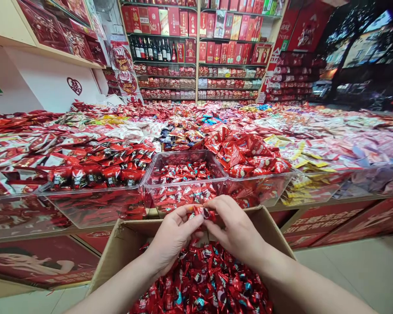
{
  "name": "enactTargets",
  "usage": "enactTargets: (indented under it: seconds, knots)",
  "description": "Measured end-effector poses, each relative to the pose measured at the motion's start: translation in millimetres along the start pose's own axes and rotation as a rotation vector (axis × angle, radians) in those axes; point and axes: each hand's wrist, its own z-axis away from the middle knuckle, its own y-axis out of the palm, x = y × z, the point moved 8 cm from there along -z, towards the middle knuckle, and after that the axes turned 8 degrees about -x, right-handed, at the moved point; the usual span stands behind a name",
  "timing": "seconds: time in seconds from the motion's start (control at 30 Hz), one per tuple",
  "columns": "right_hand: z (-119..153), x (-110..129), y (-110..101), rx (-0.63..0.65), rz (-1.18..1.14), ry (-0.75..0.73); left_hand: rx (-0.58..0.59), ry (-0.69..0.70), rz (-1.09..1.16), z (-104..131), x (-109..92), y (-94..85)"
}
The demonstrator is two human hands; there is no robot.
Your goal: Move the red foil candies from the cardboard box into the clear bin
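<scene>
Both hands meet above an open cardboard box (124, 244). My left hand (175, 237) pinches a small red wrapped candy (198, 211) between thumb and fingers. From the other side, my right hand (231, 226) has its thumb and fingers closed on the candy as well. Below them, the box holds a heap of red wrapped candies (203, 279) with some blue and dark patches. Just beyond the hands stands a clear plastic bin (183, 185), partly filled with similar small red candies (183, 172). My fingers hide part of the held candy.
Clear bins of larger red packets (245, 152) and dark-and-red packets (98, 174) flank the middle bin. Yellow packets (304, 161) lie farther right. Behind the candy display rise shelves (198, 61) with bottles and red boxes. Tiled floor (353, 266) shows at the right.
</scene>
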Motion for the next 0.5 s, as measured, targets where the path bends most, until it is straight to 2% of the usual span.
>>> enactTargets:
  seconds: [0.23, 0.4, 0.5]
  knots:
    - [-3.3, 0.2, -9.8, -0.054, -0.048, -0.020, 0.013, 0.011, -0.013, 0.1, -6.6, -0.9]
    - [-2.0, 2.4, -2.4, 0.042, -0.033, -0.011, -0.003, 0.063, -0.134, 1.2, -11.6, 0.9]
    - [-0.3, 10.3, 2.1, 0.092, 0.066, -0.095, -0.019, 0.036, -0.119, 0.6, -10.8, -1.2]
